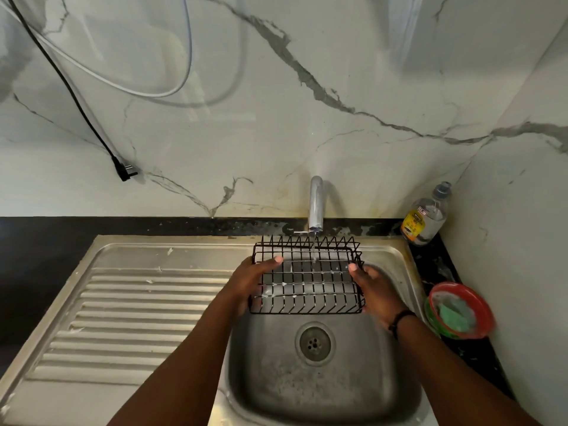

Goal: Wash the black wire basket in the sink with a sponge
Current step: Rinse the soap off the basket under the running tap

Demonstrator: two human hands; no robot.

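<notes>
The black wire basket (pixel 307 281) hangs over the steel sink (pixel 313 392), under the tap (pixel 316 207), with specks of white foam on its wires. A thin stream of water falls from the spout onto its far side. My left hand (pixel 250 282) grips the basket's left side, thumb over the top rim. My right hand (pixel 376 295) holds the right side, thumb on the rim. The green sponge (pixel 455 313) lies in a red bowl (pixel 479 302) on the counter to the right.
A ribbed steel draining board (pixel 129 312) spreads to the left of the sink. A clear bottle with a yellow label (pixel 425 218) stands in the back right corner. A black plug and cables (pixel 123 170) hang on the marble wall at the left.
</notes>
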